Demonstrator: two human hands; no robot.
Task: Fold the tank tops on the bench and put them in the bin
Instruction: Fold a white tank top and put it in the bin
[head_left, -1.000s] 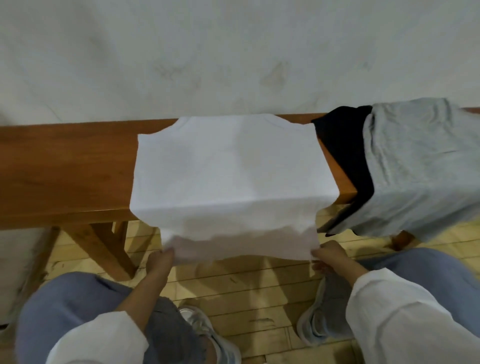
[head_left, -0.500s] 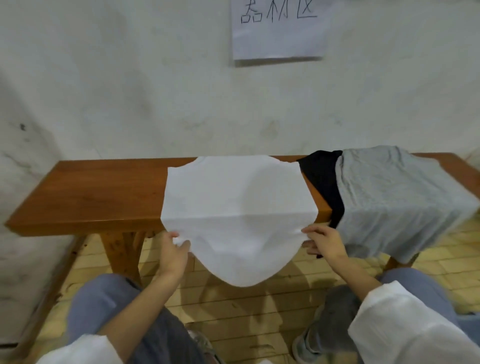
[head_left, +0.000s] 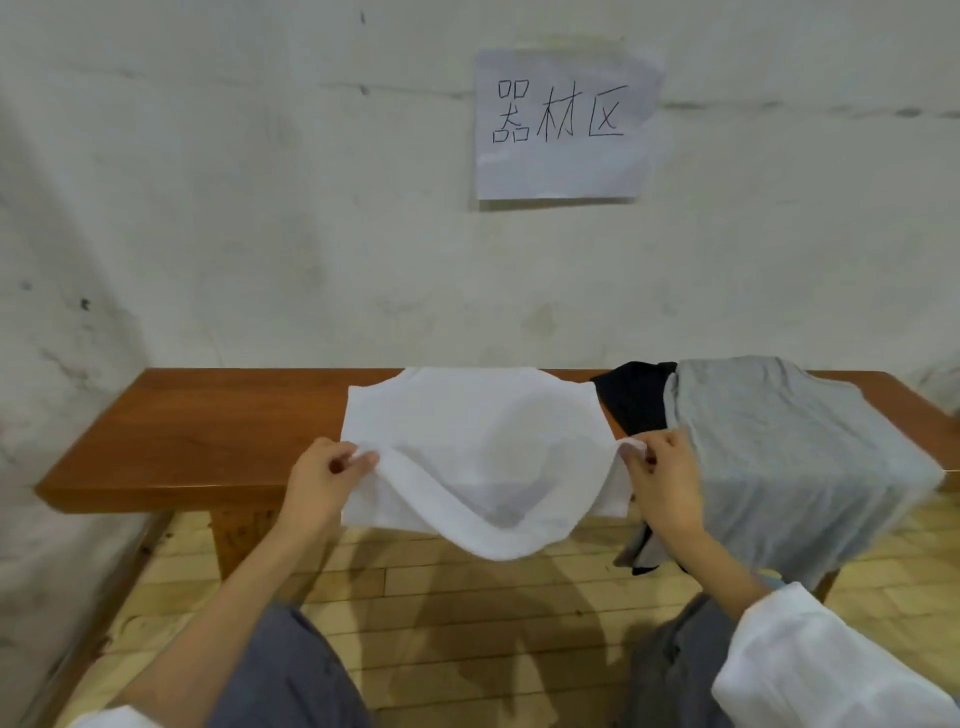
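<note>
A white tank top (head_left: 467, 421) lies across the middle of the wooden bench (head_left: 208, 431). My left hand (head_left: 324, 480) pinches its bottom left corner and my right hand (head_left: 662, 478) pinches its bottom right corner, both lifted above the bench's front edge. The hem sags in a loop between them, below the bench edge. To the right, a grey tank top (head_left: 779, 447) drapes over the bench, with a black tank top (head_left: 636, 397) partly under it. No bin is in view.
A white wall stands right behind the bench, with a paper sign (head_left: 566, 122) taped to it. The floor (head_left: 467, 597) under the bench is pale wood strips. My knees in grey trousers are at the bottom of the frame.
Both hands have raised the white top's bottom hem from below the bench up over its front edge. My view has tilted upward, bringing the wall sign into sight.
</note>
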